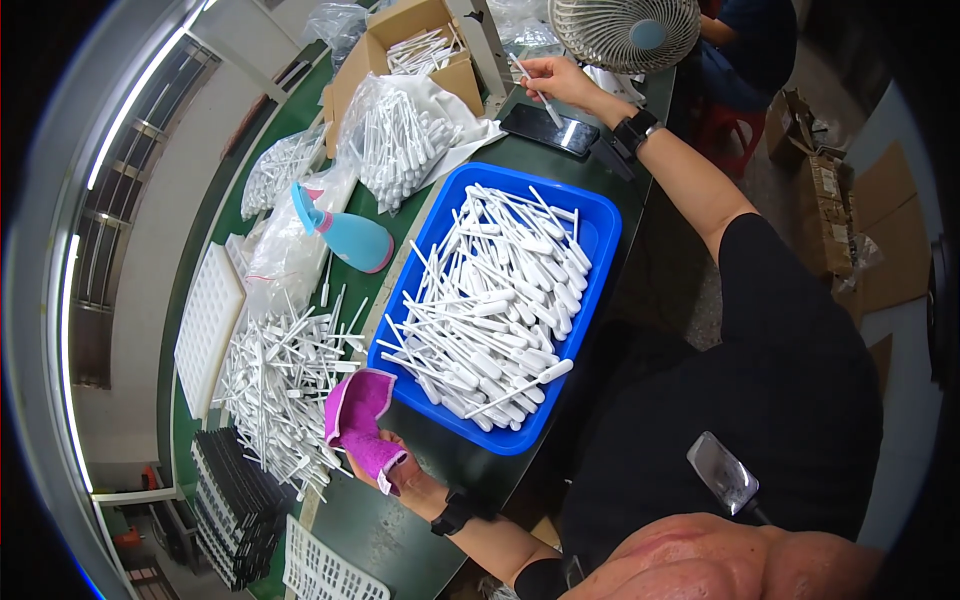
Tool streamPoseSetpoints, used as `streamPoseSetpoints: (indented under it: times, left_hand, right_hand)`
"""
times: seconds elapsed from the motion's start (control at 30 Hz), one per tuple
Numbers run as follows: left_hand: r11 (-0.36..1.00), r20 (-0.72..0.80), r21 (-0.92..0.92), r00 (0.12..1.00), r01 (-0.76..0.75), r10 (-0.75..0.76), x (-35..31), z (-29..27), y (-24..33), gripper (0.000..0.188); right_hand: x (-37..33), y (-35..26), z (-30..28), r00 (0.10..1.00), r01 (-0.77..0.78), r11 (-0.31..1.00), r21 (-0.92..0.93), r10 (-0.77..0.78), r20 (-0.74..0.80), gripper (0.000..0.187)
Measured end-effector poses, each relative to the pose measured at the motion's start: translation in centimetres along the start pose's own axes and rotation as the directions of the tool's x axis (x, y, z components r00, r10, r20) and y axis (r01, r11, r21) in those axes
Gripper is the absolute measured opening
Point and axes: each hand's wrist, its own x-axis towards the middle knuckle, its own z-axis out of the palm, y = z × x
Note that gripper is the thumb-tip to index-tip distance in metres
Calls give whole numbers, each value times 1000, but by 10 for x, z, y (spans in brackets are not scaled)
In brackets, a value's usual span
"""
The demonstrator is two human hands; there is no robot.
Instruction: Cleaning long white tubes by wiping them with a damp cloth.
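My right hand (556, 78) pinches a slim white plastic stick (538, 92) with a thicker end, holding it above a dark phone (550, 132) lying on the green table. My left hand (402, 470) is closed round a purple cloth (366, 420), which hangs folded over it. Between my hands stands a blue tray (606, 222) heaped with many white sticks (490, 300), each with a thick rounded end. A loose pile of similar sticks (285, 395) lies beyond the cloth. My left fingers are partly hidden by the cloth.
A light blue spray bottle (358, 242) stands beyond the tray. Bagged sticks (395, 150) and a cardboard box (345, 75) sit farther along. A white perforated block (208, 320), stacked black trays (235, 505) and a fan (625, 35) are around. A co-worker (750, 50) sits nearby.
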Motion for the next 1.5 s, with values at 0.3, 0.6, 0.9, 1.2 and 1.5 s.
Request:
streamPoseSetpoints:
  times: [0.3,0.6,0.9,1.2,1.5]
  left_hand:
    - [996,19,83,999,32,-34,-16,12,8,27]
    - [993,-65,117,998,23,-16,-15,15,8,27]
    - [980,-58,197,998,-9,21,-13,7,13,27]
    - [974,-48,221,998,-40,51,-8,4,9,28]
    - [971,-70,233,995,-47,65,-14,9,12,27]
  right_hand:
    - [-7,-17,13,993,-111,989,97,114,-21,32]
    - [-17,-36,25,995,-97,983,154,98,3,28]
    - [-12,-36,29,1000,-24,998,58,24,-5,30]
    - [-12,-25,23,993,-114,981,159,106,61,30]
    - [-13,-26,27,984,-158,967,198,138,110,24]
